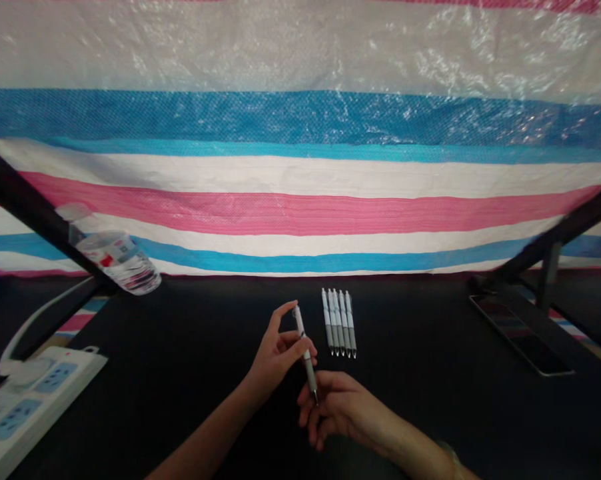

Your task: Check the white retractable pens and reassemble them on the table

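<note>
A white-and-grey click pen point(308, 360) slants over the black table, its metal tip pointing down toward me. My left hand point(282, 350) grips its barrel between thumb and fingers, with the index fingertip on the top end by the push button. Close to the tip, my right hand point(338, 407) has its fingers loosely curved and apart. The tip overlaps these fingers in view, and whether they touch it is unclear. Just beyond, to the right, several matching pens point(339, 323) lie side by side in a row, tips toward me.
A black phone point(520, 333) rests on the right of the black table point(405, 347). To the left are a white power strip point(45, 393) with a plugged-in cable and a tilted clear plastic bottle point(123, 260). Dark frame bars flank both sides; a striped sheet point(300, 213) hangs behind.
</note>
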Demonstrator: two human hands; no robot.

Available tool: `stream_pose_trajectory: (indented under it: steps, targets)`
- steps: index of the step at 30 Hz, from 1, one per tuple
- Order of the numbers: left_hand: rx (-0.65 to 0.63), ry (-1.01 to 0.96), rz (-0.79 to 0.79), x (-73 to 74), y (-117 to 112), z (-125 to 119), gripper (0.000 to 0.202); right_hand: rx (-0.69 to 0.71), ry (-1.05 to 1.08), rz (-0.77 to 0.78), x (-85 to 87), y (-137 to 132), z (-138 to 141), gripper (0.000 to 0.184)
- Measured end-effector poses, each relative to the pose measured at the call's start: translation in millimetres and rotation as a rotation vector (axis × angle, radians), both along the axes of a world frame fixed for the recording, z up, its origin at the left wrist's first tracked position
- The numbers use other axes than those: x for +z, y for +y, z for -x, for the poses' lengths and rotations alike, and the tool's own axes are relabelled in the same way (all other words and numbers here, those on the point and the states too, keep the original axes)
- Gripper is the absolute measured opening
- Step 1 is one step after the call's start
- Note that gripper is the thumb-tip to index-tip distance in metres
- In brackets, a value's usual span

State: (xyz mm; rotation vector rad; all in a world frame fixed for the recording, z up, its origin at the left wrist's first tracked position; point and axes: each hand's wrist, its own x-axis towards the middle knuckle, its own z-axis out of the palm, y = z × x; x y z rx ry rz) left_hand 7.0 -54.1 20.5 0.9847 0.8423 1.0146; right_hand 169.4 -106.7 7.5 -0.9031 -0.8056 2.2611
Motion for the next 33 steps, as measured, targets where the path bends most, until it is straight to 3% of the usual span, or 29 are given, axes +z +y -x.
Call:
stream_pose_trajectory:
  steps: [14,20,25,30,33]
  targets:
    - [-0.019,-0.003,-0.006,0.6,0.3,-1.1,0.093,0.009,-0.016,-0.018,-2.1,-0.9,-0.7,0.03]
    - [0.002,0.057,0.011,-1.4,7.1,-1.2,0.091,0.024,-0.044,-0.101,-6.4,-1.6,-1.3,0.035]
    - [0.022,0.151,0.005,-4.3,33.6,-3.1,0.088,0.003,-0.24,-0.255,-2.9,1.1,-2.0,0.03]
    - [-0.013,0.347,-0.192,-7.8,70.1,-8.6,0.078,-0.078,-0.485,-0.51,7.3,-0.3,-6.0,0.026]
    - [-0.035,0.512,-0.282,-12.1,81.0,-10.7,0.075,-0.111,-0.619,-0.719,14.4,0.4,-11.9,0.029]
